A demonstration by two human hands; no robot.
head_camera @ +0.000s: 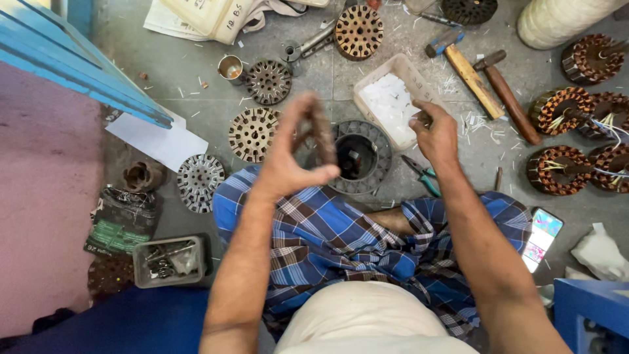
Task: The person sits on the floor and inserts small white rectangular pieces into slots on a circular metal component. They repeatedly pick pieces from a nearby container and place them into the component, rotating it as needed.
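grey stone floor, rusty slotted ring

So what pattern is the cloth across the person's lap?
Blue, white and brown checks on the lap cloth, clearest in the head view.

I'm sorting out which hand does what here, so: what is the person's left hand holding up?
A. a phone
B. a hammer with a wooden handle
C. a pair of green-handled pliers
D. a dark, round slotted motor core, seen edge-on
D: the left hand grips a dark round motor core raised above the lap, while the hammer, pliers and phone lie on the floor.
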